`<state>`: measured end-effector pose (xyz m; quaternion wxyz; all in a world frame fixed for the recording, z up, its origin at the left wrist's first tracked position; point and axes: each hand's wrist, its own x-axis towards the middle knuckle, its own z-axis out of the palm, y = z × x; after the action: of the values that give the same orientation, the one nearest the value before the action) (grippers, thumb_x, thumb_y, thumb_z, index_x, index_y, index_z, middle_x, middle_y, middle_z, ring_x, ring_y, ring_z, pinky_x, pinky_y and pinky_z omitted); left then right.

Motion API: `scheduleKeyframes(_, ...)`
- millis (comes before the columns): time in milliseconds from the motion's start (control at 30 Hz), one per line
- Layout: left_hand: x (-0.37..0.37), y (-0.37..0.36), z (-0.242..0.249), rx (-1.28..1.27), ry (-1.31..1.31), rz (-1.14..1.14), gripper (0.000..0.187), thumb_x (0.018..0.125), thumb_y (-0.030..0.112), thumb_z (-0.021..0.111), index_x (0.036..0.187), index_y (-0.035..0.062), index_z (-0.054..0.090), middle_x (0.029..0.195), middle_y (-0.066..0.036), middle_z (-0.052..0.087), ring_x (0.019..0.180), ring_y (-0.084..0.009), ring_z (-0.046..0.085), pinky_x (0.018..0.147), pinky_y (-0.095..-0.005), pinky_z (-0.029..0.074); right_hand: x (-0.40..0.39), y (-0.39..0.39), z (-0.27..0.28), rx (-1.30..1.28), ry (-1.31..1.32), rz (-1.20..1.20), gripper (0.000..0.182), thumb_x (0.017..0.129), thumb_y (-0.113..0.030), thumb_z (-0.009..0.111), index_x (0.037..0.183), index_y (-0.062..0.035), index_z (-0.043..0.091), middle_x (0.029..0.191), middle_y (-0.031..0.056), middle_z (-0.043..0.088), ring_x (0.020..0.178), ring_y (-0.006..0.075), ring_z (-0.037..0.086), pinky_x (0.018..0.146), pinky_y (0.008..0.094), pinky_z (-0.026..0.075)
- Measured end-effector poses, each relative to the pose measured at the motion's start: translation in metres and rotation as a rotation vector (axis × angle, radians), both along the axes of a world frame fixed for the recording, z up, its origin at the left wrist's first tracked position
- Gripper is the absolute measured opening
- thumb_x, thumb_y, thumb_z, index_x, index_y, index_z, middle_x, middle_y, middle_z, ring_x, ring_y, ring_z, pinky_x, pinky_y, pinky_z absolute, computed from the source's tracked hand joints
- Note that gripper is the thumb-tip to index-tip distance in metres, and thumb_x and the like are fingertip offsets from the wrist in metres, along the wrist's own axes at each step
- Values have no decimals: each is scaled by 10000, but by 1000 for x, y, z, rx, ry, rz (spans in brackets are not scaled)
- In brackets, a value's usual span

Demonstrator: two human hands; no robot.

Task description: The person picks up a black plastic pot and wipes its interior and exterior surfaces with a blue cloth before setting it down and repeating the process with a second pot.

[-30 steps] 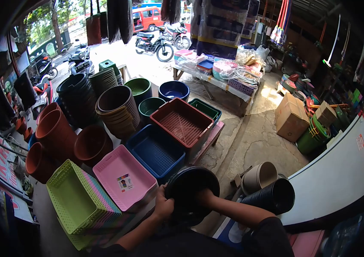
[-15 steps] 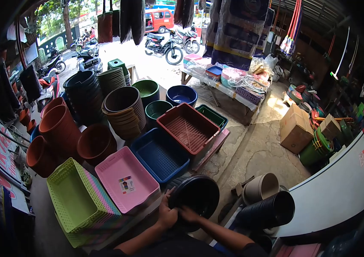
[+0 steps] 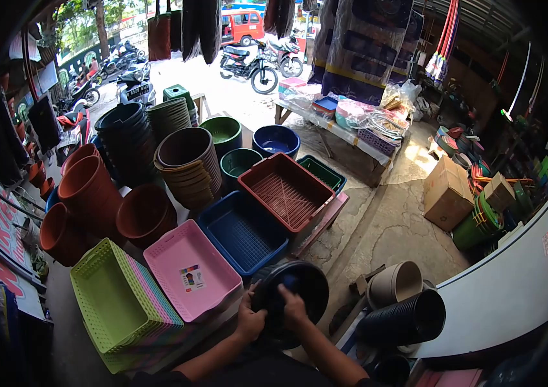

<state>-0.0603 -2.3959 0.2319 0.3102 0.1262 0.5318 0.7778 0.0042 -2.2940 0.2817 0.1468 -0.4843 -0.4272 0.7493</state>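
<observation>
A round black plastic pot (image 3: 316, 284) is tilted toward me at the lower middle, its wide mouth facing up. My left hand (image 3: 250, 317) is closed on its left rim, thumb on the near side. Over the dark opening is my right hand (image 3: 294, 308), fingers curled together and pointing away from me; whatever they pinch, if anything, is lost against the black. Beside the left hand lies a pink basket (image 3: 222, 284) with a printed label. A blue basket (image 3: 242, 238) sits just beyond the pot.
Green stacked baskets (image 3: 109, 303) stand left, with brown pots (image 3: 90, 184) and a red-brown basket (image 3: 287, 193) behind. To the right are a beige pot (image 3: 400, 284), stacked black pots (image 3: 409, 322) and a white panel (image 3: 499, 284). A goods table (image 3: 351, 135) and motorcycles stand farther off.
My right hand has moved up and slightly right, from the pot's lower inside to over the middle of its opening. My left hand stays on the rim.
</observation>
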Motion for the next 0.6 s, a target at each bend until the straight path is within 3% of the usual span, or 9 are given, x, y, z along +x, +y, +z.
scheduleKeyframes(33, -5, 1, -4, 22, 77, -40, 573, 721, -187, 457, 1245, 45, 452, 1204, -72, 523, 1148, -165, 515, 1007, -304, 405, 3, -2, -17, -2, 0, 0, 474, 936, -368, 543, 1195, 29, 536, 1120, 127, 605, 1045, 258, 609, 935, 362, 486)
scheduleKeyframes(67, -8, 1, -8, 44, 156, -78, 628, 733, -180, 459, 1324, 32, 438, 1266, -78, 502, 1198, -169, 485, 1046, -301, 364, 10, -7, -52, 76, 39, 249, 448, 927, -333, 546, 1209, 16, 539, 1130, 138, 610, 1053, 267, 605, 947, 362, 470)
scheduleKeyframes(133, -14, 1, 2, 75, 111, -81, 626, 730, -178, 453, 1321, 28, 444, 1248, -71, 508, 1184, -164, 489, 1039, -297, 364, 23, -9, -105, 153, 82, 511, 428, 918, -299, 550, 1222, 2, 541, 1139, 150, 616, 1062, 276, 602, 959, 362, 454)
scheduleKeyframes(200, -19, -2, 8, 110, 65, -77, 624, 727, -177, 448, 1318, 25, 451, 1230, -65, 514, 1170, -159, 492, 1031, -293, 365, 47, 11, -133, 945, 114, 1039, 444, 864, -235, 557, 1258, -32, 539, 1216, 172, 596, 1138, 306, 563, 1015, 404, 398)
scheduleKeyframes(233, -20, -3, 9, 76, 61, -89, 625, 727, -174, 449, 1319, 29, 451, 1211, -60, 519, 1157, -153, 494, 1027, -290, 367, 58, 22, -130, 945, 115, 1045, 444, 864, -235, 557, 1258, -32, 539, 1216, 172, 596, 1138, 306, 563, 1015, 404, 398)
scheduleKeyframes(300, -20, -1, 14, 43, 55, -121, 626, 727, -172, 450, 1319, 33, 451, 1193, -55, 524, 1145, -147, 496, 1023, -287, 368, 77, 41, -104, 1762, -455, 1283, 488, 791, -201, 553, 1250, -36, 554, 1269, 168, 568, 1219, 299, 507, 1064, 425, 343)
scheduleKeyframes(433, -25, -2, 14, -102, 144, -193, 645, 714, -176, 446, 1319, 48, 454, 1173, -48, 529, 1137, -145, 503, 1008, -281, 380, 76, 81, -66, 1493, -757, 1542, 491, 776, -211, 533, 1234, -40, 574, 1281, 144, 559, 1263, 275, 472, 1099, 422, 307)
scheduleKeyframes(500, -26, -1, 12, -127, 115, -226, 654, 708, -176, 445, 1321, 53, 453, 1170, -46, 529, 1136, -145, 506, 1004, -280, 385, 85, 97, -86, 2137, -405, 1100, 481, 764, -211, 516, 1204, -33, 593, 1240, 140, 580, 1252, 278, 477, 1106, 414, 289)
scheduleKeyframes(600, -30, 6, 25, -52, -6, -217, 680, 684, -192, 423, 1318, 51, 452, 1180, -51, 532, 1142, -149, 509, 1008, -286, 388, 88, 71, -71, 1905, -552, 1234, 501, 810, -252, 511, 1256, -29, 556, 1360, 156, 498, 1314, 301, 419, 1130, 440, 242)
